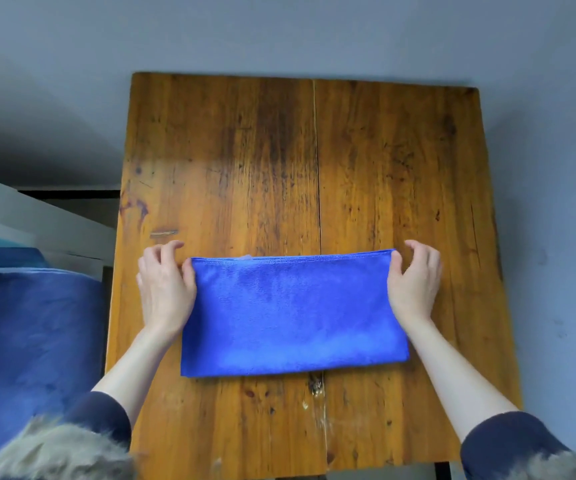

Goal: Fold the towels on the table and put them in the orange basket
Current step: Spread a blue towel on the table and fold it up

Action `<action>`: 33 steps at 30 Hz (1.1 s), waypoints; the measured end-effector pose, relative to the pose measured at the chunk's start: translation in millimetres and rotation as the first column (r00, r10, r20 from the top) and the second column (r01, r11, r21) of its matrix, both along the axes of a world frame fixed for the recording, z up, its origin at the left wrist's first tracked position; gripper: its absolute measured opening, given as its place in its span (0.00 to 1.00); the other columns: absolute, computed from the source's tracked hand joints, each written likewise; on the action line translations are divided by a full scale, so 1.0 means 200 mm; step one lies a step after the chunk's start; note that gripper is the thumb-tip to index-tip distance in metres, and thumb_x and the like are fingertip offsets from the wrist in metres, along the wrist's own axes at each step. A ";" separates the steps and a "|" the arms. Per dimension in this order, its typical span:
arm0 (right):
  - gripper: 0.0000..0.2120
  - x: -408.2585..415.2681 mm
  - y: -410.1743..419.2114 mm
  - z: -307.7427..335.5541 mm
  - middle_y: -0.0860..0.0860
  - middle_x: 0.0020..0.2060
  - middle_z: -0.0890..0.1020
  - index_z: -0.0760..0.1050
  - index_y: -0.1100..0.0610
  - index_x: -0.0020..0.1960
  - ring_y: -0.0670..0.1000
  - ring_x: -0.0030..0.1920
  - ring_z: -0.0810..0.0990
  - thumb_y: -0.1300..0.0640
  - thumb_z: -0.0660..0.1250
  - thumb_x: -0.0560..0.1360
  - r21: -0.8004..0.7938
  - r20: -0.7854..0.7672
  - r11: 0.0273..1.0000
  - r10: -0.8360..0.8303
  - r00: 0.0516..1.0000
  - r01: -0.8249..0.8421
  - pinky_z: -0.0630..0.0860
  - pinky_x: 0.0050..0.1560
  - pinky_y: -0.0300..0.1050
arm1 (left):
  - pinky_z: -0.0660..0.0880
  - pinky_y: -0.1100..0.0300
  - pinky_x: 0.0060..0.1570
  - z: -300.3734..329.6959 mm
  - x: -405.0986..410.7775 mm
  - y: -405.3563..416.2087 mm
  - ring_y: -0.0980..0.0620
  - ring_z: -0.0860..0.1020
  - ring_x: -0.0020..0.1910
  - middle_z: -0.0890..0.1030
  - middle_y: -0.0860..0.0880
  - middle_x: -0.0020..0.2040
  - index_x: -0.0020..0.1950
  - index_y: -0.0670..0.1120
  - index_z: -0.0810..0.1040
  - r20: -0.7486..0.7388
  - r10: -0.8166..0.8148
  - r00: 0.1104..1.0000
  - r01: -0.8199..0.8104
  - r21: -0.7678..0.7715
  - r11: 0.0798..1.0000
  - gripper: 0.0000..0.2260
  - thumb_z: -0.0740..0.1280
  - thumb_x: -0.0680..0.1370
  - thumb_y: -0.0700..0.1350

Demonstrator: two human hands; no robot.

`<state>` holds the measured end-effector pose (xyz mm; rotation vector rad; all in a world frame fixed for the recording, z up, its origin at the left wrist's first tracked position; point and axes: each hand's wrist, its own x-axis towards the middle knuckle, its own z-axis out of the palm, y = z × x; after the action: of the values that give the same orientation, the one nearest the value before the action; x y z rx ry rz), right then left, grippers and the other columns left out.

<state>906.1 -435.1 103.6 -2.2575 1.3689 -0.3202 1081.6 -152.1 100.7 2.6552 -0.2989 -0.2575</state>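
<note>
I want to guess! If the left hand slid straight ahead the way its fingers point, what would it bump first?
Probably nothing. The left hand points away across the bare table, beside the towel, and that path looks free up to the far edge.

The folded towel (293,313) lay on the table (383,168), between the left hand (165,289) and the right hand (414,282), each hand touching a far corner of it. Beyond both hands stretched bare tabletop. Left of the left hand, off the table's edge, sat a cushioned seat (30,341), with shelving (37,216) behind it.
</note>
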 end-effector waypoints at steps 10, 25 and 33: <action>0.26 -0.07 0.35 -0.17 0.55 0.74 0.59 0.62 0.56 0.73 0.56 0.75 0.55 0.49 0.59 0.78 -0.075 -0.266 0.776 0.590 0.763 -0.626 0.50 0.74 0.56 | 0.52 0.37 0.71 -0.18 -0.30 -0.08 0.39 0.58 0.74 0.61 0.42 0.75 0.73 0.50 0.65 0.029 -0.505 0.863 0.475 0.294 0.829 0.24 0.53 0.77 0.55; 0.25 -0.09 0.19 -0.29 0.56 0.75 0.57 0.60 0.58 0.74 0.55 0.76 0.53 0.51 0.54 0.79 -0.162 -0.242 0.885 0.393 0.887 -0.437 0.48 0.75 0.53 | 0.49 0.42 0.73 -0.25 -0.09 -0.18 0.41 0.53 0.76 0.57 0.43 0.76 0.75 0.48 0.61 0.089 -0.536 0.839 0.514 0.191 0.836 0.22 0.50 0.80 0.48; 0.25 -0.10 0.54 -0.21 0.52 0.76 0.54 0.59 0.53 0.75 0.52 0.75 0.44 0.48 0.52 0.79 -0.053 -0.270 0.835 0.516 0.813 -0.548 0.41 0.73 0.60 | 0.68 0.45 0.55 -0.15 -0.22 0.01 0.36 0.71 0.55 0.73 0.36 0.57 0.62 0.37 0.72 0.021 0.026 0.999 -0.025 -0.017 1.000 0.15 0.65 0.77 0.41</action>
<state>886.7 -326.6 60.7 -2.7448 0.7663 0.0733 1037.8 -150.5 69.8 2.6446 -0.2724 -0.2182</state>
